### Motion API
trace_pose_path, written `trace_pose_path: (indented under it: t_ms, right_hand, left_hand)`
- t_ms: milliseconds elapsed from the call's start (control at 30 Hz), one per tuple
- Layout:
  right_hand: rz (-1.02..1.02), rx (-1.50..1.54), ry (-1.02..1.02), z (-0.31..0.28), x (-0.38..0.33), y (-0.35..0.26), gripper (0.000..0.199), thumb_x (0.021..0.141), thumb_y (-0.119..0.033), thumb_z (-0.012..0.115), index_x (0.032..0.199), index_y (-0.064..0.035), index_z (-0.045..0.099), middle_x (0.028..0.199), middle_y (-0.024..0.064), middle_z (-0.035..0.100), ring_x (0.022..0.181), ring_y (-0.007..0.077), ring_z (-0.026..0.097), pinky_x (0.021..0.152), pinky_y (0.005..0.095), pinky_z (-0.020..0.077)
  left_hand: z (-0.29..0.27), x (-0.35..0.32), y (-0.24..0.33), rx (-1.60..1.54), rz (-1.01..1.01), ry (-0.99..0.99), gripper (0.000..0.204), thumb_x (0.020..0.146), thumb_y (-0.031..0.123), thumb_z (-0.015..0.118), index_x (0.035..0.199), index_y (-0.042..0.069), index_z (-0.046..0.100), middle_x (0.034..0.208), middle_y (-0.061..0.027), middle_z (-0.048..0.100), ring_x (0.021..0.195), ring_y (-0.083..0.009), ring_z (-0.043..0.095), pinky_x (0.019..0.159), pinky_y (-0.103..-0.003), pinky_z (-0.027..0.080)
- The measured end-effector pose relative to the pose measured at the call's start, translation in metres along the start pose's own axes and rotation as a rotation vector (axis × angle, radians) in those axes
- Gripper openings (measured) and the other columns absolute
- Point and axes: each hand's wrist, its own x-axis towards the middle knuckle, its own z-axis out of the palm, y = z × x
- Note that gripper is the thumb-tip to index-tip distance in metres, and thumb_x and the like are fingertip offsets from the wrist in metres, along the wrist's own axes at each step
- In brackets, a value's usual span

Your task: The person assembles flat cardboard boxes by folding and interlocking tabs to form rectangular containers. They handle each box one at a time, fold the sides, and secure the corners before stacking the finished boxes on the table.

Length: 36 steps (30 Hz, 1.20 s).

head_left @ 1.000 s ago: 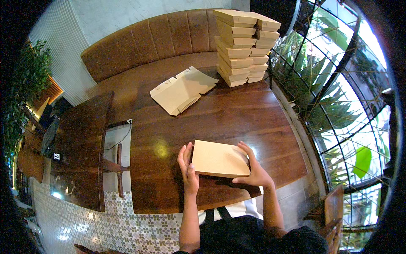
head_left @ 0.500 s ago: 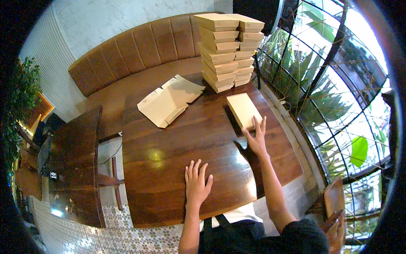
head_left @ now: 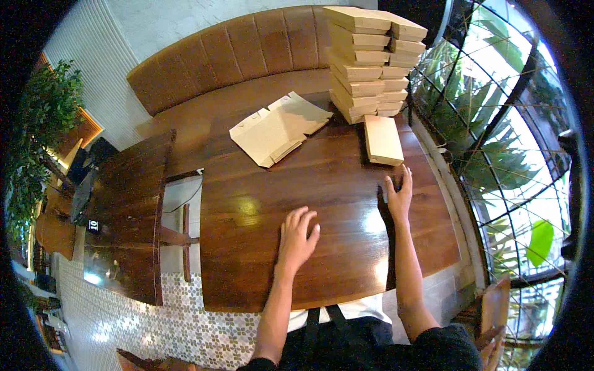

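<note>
A closed brown cardboard box lies on the wooden table, close in front of a tall double stack of similar boxes. Just nearer than the single box is my right hand, empty, its thumb and fingers apart. My left hand hovers over or rests on the table's near middle, fingers loosely stretched and holding nothing. To the far left of the single box, a flat unfolded cardboard blank lies with its slots and tabs showing.
A brown padded bench curves behind the table. Another dark table with a small number sign stands to the left. A black-barred window runs along the right, and a wooden chair is at the lower right.
The single box has slid away from me, nearer the stack, and my right hand has come off it. My left hand has lifted or shifted slightly. The whole view has turned a little left.
</note>
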Motion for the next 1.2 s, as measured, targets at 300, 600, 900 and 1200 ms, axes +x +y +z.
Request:
trace_pose_path:
  t_ms: [300, 600, 900, 1200]
  right_hand:
    - [0.046, 0.116, 0.019, 0.003, 0.002, 0.004, 0.056, 0.094, -0.023, 0.077, 0.143, -0.0043, 0.057, 0.145, 0.0177, 0.059, 0.138, 0.0358, 0.052, 0.123, 0.0483, 0.0343]
    - [0.071, 0.066, -0.031, 0.003, 0.005, 0.003, 0.039, 0.095, -0.020, 0.073, 0.132, -0.0108, 0.064, 0.131, 0.0082, 0.070, 0.128, 0.0283, 0.062, 0.127, 0.0560, 0.0222]
    - [0.066, 0.034, -0.032, 0.003, 0.006, -0.002, 0.036, 0.096, -0.023, 0.072, 0.130, -0.0135, 0.065, 0.127, 0.0062, 0.071, 0.126, 0.0249, 0.063, 0.128, 0.0558, 0.0180]
    - [0.077, 0.047, -0.041, 0.002, 0.003, -0.007, 0.035, 0.095, -0.022, 0.072, 0.129, -0.0145, 0.065, 0.119, 0.0060, 0.073, 0.121, 0.0244, 0.065, 0.128, 0.0550, 0.0174]
  left_hand:
    - [-0.029, 0.191, -0.092, 0.157, 0.051, 0.242, 0.039, 0.097, 0.022, 0.071, 0.130, 0.002, 0.063, 0.129, -0.0203, 0.067, 0.125, -0.0393, 0.059, 0.108, -0.048, 0.047]
    - [-0.035, 0.235, -0.144, 0.066, -0.084, 0.060, 0.027, 0.086, 0.019, 0.087, 0.108, 0.005, 0.078, 0.094, -0.0125, 0.078, 0.086, -0.0245, 0.074, 0.078, -0.039, 0.057]
    - [-0.046, 0.253, -0.160, -0.009, -0.330, 0.202, 0.012, 0.091, 0.007, 0.076, 0.101, 0.000, 0.078, 0.088, -0.0159, 0.079, 0.078, -0.0252, 0.076, 0.072, -0.037, 0.058]
    - [-0.072, 0.255, -0.142, 0.048, -0.117, 0.327, 0.012, 0.097, 0.002, 0.064, 0.107, 0.003, 0.069, 0.096, -0.0195, 0.075, 0.088, -0.0336, 0.074, 0.078, -0.044, 0.055]
